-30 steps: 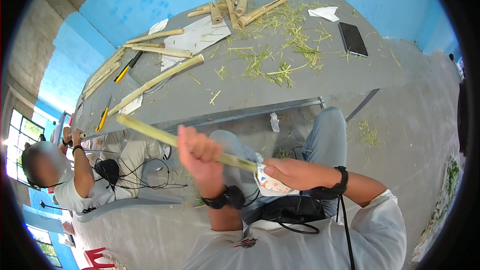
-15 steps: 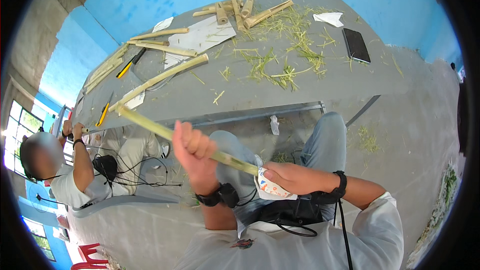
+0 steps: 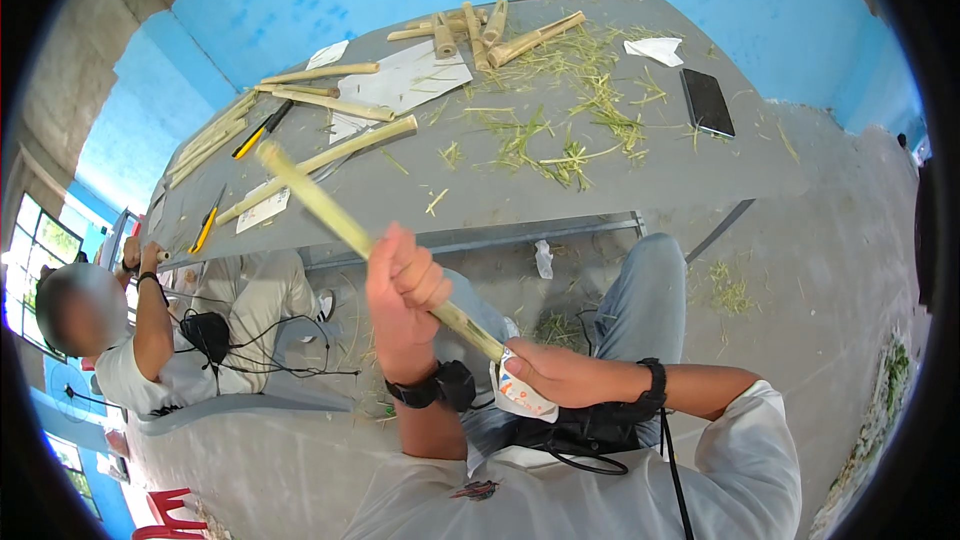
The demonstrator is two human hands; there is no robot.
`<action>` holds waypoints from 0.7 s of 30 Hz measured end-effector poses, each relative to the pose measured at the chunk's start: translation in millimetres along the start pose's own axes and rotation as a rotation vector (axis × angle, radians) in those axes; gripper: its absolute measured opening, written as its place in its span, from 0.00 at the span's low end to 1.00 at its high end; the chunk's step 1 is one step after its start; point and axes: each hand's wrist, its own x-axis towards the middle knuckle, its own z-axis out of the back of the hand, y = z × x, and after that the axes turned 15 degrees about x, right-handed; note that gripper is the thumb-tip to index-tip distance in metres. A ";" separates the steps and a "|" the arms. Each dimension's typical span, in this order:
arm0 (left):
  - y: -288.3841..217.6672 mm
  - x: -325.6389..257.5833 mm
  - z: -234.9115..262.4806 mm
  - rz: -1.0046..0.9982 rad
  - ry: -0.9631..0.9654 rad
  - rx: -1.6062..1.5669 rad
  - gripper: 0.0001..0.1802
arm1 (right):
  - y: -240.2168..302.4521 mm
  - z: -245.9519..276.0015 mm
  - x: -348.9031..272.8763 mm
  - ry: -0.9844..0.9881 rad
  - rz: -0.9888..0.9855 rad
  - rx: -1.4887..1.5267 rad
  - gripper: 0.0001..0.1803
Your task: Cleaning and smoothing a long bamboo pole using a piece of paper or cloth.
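A pale green bamboo stick [image 3: 325, 208] slants across my lap, its far end raised in front of the table's near edge. My left hand [image 3: 405, 285] is closed round its middle in a fist. At the lower end, my right hand [image 3: 570, 373] grips a piece of white paper [image 3: 522, 398] with orange and blue print against the bamboo. The paper's inner face and the very tip of the stick are hidden by my fingers. Both hands are above my knees, short of the table.
On the grey table [image 3: 450, 175] lie more bamboo pieces [image 3: 340, 155], yellow-and-black cutters [image 3: 207, 223], green shavings [image 3: 565, 155], paper sheets [image 3: 405, 75] and a black phone [image 3: 708, 102]. A co-worker [image 3: 165, 340] sits at the left holding a bamboo piece.
The stick has tilted more steeply, its far end rising and shifting right. My left hand has moved up slightly; my right hand, with the paper, has shifted left and a little down.
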 end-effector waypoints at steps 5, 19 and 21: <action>-8.9 -2.5 -17.5 0.003 0.073 0.129 0.24 | 3.4 -8.3 1.8 -0.019 0.079 0.060 0.24; 8.8 -8.0 -49.1 -0.023 0.162 0.368 0.25 | 8.0 4.7 9.3 -0.209 0.209 0.071 0.26; -2.3 -5.7 -44.7 -0.092 0.145 0.347 0.24 | 2.6 10.5 12.0 -0.175 0.192 -0.005 0.25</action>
